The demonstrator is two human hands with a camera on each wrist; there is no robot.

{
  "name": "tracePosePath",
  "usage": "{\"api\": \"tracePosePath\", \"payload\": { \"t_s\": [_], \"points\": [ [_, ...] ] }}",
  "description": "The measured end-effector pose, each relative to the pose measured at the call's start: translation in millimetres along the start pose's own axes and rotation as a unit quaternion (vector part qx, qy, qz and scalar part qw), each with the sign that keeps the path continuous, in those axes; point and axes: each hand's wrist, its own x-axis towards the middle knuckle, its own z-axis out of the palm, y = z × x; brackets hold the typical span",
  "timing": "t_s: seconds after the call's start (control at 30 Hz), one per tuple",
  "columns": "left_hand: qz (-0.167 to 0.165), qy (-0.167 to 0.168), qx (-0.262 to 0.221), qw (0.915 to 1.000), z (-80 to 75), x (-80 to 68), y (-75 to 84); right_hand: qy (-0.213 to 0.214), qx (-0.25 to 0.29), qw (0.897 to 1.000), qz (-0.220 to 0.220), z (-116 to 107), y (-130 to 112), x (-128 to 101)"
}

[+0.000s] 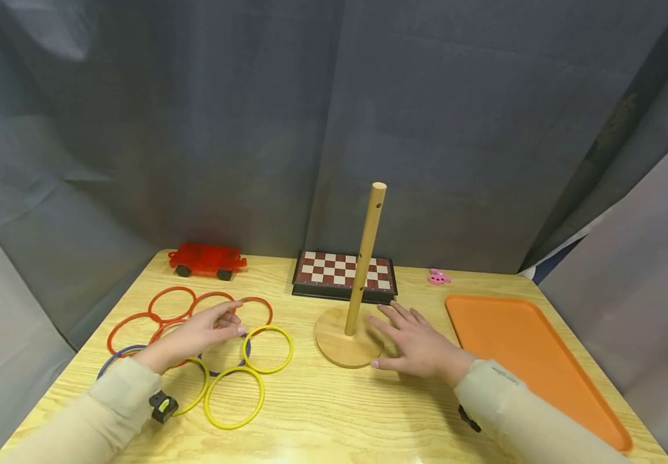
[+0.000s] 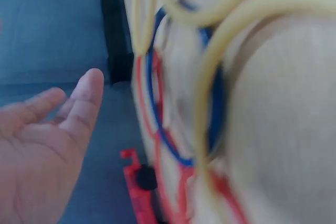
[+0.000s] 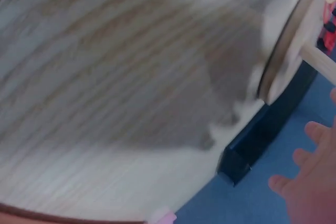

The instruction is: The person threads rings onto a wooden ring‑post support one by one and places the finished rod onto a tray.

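Observation:
My left hand [image 1: 203, 330] hovers above a spread of plastic rings, fingers loosely bent and holding nothing. Red rings [image 1: 268, 309] lie toward the back, a blue ring [image 1: 249, 348] in the middle, and yellow rings [image 1: 262, 390] nearer the front. Fingers spread, my right hand [image 1: 417, 341] is beside the round wooden base [image 1: 334, 341] of a peg stand and overlaps its right edge in the head view. From that base rises a wooden post [image 1: 367, 251]. In the right wrist view, the right hand [image 3: 315, 182] shows separated fingers with nothing between them.
At the back left stands a red toy wagon [image 1: 209, 259] with black wheels. A chessboard box [image 1: 334, 270] lies behind the post, with a small pink toy [image 1: 438, 277] to its right. An orange tray [image 1: 519, 348] covers the table's right side. Grey curtains [image 1: 241, 129] enclose the table.

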Motion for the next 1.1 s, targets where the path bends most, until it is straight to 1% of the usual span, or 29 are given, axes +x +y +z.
{"api": "tracePosePath", "payload": {
  "t_s": [0.1,0.17,0.23,0.3,0.47,0.57,0.63,0.7,0.87,1.0,1.1],
  "points": [
    [-0.047,0.012,-0.057,0.9972,9.9,-0.9,-8.5,-0.012,-0.001,1.0,0.007,4,-3,5],
    [-0.07,0.022,-0.081,0.994,15.8,-1.4,-12.8,-0.019,-0.004,1.0,0.015,8,-5,8],
    [-0.084,0.031,-0.09,0.9918,20.7,-1.1,-15.6,-0.023,-0.003,0.999,0.023,12,-6,11],
    [-0.089,0.033,-0.094,0.991,25.3,-0.2,-16.4,-0.026,-0.002,0.999,0.033,16,-6,14],
    [-0.106,0.008,-0.114,0.9878,33.9,1.5,-16.9,-0.029,0.008,0.998,0.06,26,-8,13],
    [-0.115,-0.002,-0.109,0.9873,36.7,1.1,-18.1,-0.037,0.013,0.996,0.078,30,-9,13],
    [-0.118,0.004,-0.097,0.9882,37.5,0.7,-19.2,-0.038,0.022,0.995,0.087,33,-8,13],
    [-0.124,0.009,-0.096,0.9875,38.1,0.9,-20.0,-0.04,0.027,0.994,0.095,36,-8,15],
    [-0.135,0.022,-0.072,0.988,38.0,3.0,-21.3,-0.045,0.035,0.993,0.102,41,-7,17],
    [-0.134,0.028,-0.039,0.9898,36.6,6.8,-22.3,-0.058,0.033,0.992,0.109,40,-8,20],
    [-0.131,0.036,-0.039,0.99,35.5,10.0,-24.0,-0.063,0.031,0.991,0.114,37,-9,21]
  ]
}}
